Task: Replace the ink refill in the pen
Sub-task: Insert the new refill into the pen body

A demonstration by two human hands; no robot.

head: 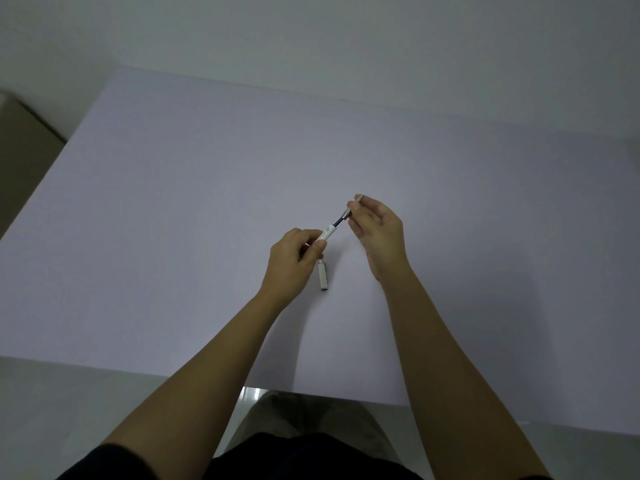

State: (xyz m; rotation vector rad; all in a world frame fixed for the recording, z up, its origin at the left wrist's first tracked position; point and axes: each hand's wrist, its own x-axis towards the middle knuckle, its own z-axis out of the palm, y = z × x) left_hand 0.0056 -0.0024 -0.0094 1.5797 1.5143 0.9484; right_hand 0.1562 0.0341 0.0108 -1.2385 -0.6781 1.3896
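Bare forearms (dark short sleeves (114, 460))

Both bare forearms reach forward from the bottom of the view, converging slightly. The left hand (294, 259) is curled, knuckles up, thumb and fingers closed in a pinch grip. The right hand (379, 230) sits a little farther forward and higher, palm turned inward (toward the left hand), its thumb and forefinger pinched together while the other fingers stay loosely spread.
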